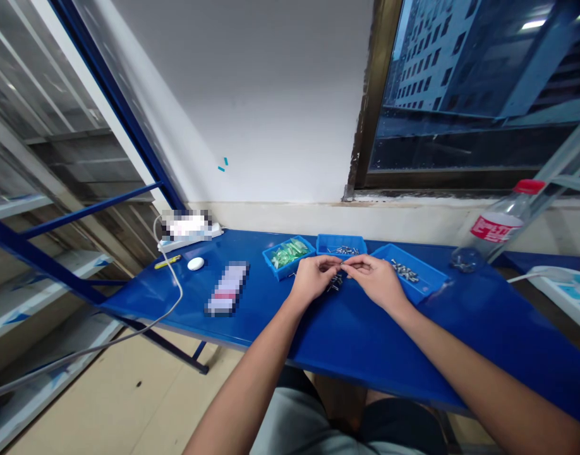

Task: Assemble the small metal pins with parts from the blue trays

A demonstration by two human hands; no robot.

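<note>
My left hand and my right hand meet fingertip to fingertip above the blue table, both in a pinch. Whatever small piece sits between them is too tiny and covered to name. Just beneath lies a pile of small dark metal pieces, partly hidden by my fingers. Behind the hands, a blue bin contains thin silvery screw-like parts. On the right a larger blue bin holds small metal fasteners. To the left, another blue bin is filled with green and clear pieces.
On the blue table are a phone, a white oval object, a yellow-handled tool and a power strip with a cable. A red-capped plastic bottle stands at the right, near a window.
</note>
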